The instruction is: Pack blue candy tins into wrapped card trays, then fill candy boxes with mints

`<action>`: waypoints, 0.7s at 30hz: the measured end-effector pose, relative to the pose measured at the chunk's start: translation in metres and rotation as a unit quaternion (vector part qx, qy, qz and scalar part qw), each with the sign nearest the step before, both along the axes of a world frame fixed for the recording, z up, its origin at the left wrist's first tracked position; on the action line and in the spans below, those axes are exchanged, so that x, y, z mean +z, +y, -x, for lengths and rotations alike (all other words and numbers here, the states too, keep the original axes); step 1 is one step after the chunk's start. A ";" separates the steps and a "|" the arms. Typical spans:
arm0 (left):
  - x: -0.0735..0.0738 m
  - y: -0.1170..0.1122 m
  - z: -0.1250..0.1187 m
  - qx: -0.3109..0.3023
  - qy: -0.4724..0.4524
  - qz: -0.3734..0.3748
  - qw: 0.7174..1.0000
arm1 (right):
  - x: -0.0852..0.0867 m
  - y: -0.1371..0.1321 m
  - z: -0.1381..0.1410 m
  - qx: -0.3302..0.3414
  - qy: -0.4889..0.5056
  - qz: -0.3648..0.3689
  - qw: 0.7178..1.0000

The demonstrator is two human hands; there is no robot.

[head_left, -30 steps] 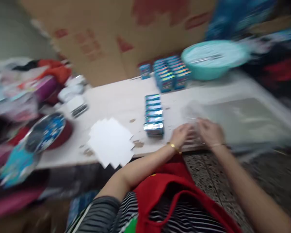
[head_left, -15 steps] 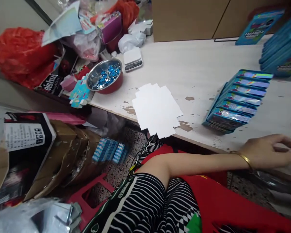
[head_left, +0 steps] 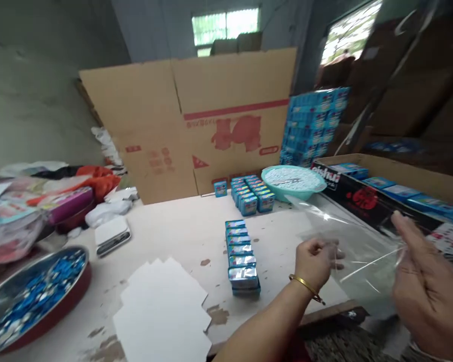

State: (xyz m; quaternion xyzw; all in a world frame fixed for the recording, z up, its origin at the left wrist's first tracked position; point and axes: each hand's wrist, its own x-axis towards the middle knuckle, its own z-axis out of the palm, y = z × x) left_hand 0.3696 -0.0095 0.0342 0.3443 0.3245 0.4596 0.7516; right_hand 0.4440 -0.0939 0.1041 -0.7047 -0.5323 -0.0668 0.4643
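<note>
Holding a clear thin plastic bag (head_left: pixel 358 241) up over the near edge of the worn white table (head_left: pixel 173 226), left hand (head_left: pixel 317 261) has fingers curled shut, pinching the bag's left edge. Right hand (head_left: pixel 426 296) has fingers stretched out against the bag's other side; blurred, can't tell if it grips. Bag looks empty. Row of small blue foil-faced boxes (head_left: pixel 241 256) sits lined up on the table just left of the left hand, none bagged. Stack of flat white card blanks (head_left: pixel 162 311) lies unfolded further left.
</note>
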 end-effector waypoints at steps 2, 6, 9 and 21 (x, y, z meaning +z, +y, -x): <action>0.002 0.006 0.002 -0.005 0.003 0.030 1.000 | 0.005 0.005 0.004 0.040 -0.115 -0.014 0.992; -0.033 -0.005 0.035 0.037 0.105 0.129 0.985 | -0.062 0.035 0.024 0.143 -0.166 0.167 0.961; -0.066 -0.033 0.073 0.066 0.212 0.125 0.967 | -0.125 0.050 0.041 0.232 -0.093 0.368 0.896; -0.058 -0.038 0.092 -0.179 0.601 -0.324 0.708 | -0.155 0.059 0.041 0.311 0.072 0.357 0.878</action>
